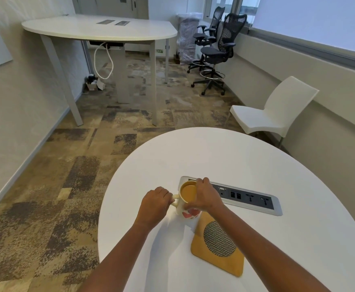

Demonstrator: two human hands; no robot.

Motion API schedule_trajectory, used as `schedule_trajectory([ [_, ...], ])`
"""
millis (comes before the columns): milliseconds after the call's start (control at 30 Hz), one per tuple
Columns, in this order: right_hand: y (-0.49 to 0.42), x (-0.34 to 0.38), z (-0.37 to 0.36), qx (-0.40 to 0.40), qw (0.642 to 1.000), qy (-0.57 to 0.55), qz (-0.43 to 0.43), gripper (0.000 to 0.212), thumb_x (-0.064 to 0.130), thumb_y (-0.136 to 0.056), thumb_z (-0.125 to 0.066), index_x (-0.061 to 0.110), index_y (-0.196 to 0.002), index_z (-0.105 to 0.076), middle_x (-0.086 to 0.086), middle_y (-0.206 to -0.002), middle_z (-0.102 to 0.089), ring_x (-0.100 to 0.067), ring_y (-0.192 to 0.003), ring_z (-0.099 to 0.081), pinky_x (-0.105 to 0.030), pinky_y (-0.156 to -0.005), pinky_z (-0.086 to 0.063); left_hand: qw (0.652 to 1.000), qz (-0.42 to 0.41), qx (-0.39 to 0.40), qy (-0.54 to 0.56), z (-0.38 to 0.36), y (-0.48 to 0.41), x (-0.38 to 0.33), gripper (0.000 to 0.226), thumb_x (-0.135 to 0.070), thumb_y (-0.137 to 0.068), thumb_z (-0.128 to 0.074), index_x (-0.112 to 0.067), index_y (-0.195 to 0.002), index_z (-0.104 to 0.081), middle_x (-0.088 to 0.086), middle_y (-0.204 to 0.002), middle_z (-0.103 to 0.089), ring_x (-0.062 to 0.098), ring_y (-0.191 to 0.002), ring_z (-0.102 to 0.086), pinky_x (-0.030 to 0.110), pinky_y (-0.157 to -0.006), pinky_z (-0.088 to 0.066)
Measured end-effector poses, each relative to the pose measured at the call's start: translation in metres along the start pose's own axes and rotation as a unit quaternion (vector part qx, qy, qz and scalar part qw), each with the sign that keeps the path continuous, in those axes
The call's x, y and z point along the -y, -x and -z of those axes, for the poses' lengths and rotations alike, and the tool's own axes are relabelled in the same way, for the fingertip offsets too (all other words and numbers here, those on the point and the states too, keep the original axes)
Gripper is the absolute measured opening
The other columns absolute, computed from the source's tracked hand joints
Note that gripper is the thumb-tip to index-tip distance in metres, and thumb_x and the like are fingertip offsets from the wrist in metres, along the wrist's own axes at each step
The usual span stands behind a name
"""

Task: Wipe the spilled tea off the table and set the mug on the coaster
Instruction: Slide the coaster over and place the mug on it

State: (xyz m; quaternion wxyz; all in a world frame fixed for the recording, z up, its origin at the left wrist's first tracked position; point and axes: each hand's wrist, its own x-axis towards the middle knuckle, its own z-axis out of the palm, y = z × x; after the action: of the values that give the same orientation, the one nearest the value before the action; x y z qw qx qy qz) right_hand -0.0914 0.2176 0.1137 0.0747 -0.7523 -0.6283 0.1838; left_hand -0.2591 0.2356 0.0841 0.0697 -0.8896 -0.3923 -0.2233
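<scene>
A white mug [188,196] with red marks near its base, full of light brown tea, stands on the white round table [256,165]. My left hand [156,202] grips the mug's handle on its left side. My right hand [206,196] curls round the mug's rim and right side. Just right of the mug and nearer me lies a yellow wooden coaster [218,246] with a round woven grey inset, its far corner hidden behind the mug. No spilled tea or cloth shows on the table.
A grey socket panel [250,198] is set into the table behind the mug. A white chair [271,114] stands past the table's far right edge. Further off are a second white table [100,28] and two black office chairs [218,47].
</scene>
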Motion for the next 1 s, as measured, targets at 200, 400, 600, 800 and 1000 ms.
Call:
schedule_trajectory([
  [200,0.029,-0.029,0.008,-0.009,0.999,-0.01,-0.033,0.088,0.044,-0.061,-0.08,0.004,-0.125,-0.036,-0.015,-0.127,-0.04,-0.029,-0.115,-0.048,-0.036,-0.09,-0.048,1.0,-0.027,0.008,0.012,-0.002,-0.004,-0.036,0.025,-0.018,-0.047,-0.091,-0.015,-0.057,-0.068,-0.002,-0.054,-0.067,0.013,-0.048,-0.062,0.015,-0.04,-0.044],
  [400,0.054,-0.055,0.006,-0.012,0.997,-0.017,-0.07,0.087,0.041,-0.059,-0.081,0.005,-0.124,-0.037,-0.013,-0.127,-0.04,-0.026,-0.115,-0.046,-0.034,-0.087,-0.048,0.998,-0.044,0.025,0.031,-0.01,-0.001,-0.068,0.025,-0.019,-0.049,-0.091,-0.016,-0.055,-0.066,-0.004,-0.053,-0.065,0.013,-0.048,-0.061,0.015,-0.038,-0.042],
  [600,0.069,-0.069,0.001,-0.01,0.995,-0.02,-0.098,0.093,0.042,-0.061,-0.08,0.002,-0.13,-0.033,-0.016,-0.135,-0.036,-0.029,-0.121,-0.043,-0.036,-0.092,-0.048,0.996,-0.043,0.051,0.05,-0.018,0.003,-0.087,0.029,-0.016,-0.043,-0.092,-0.018,-0.053,-0.066,-0.007,-0.052,-0.064,0.01,-0.048,-0.061,0.014,-0.038,-0.04],
  [800,0.073,-0.07,-0.004,-0.022,0.993,-0.023,-0.11,0.093,0.043,-0.063,-0.078,0.002,-0.131,-0.031,-0.015,-0.133,-0.037,-0.028,-0.123,-0.042,-0.037,-0.098,-0.045,0.996,-0.024,0.055,0.068,-0.023,0.005,-0.093,0.029,-0.009,-0.041,-0.092,-0.017,-0.052,-0.066,-0.006,-0.052,-0.065,0.011,-0.048,-0.062,0.014,-0.037,-0.042],
  [1000,0.075,-0.065,-0.009,-0.036,0.992,-0.023,-0.121,0.09,0.045,-0.062,-0.078,0.003,-0.128,-0.033,-0.014,-0.129,-0.039,-0.027,-0.118,-0.044,-0.037,-0.096,-0.047,0.995,-0.028,0.063,0.065,-0.02,0.006,-0.089,0.03,-0.009,-0.04,-0.092,-0.018,-0.052,-0.066,-0.007,-0.051,-0.065,0.011,-0.047,-0.061,0.013,-0.037,-0.04],
])
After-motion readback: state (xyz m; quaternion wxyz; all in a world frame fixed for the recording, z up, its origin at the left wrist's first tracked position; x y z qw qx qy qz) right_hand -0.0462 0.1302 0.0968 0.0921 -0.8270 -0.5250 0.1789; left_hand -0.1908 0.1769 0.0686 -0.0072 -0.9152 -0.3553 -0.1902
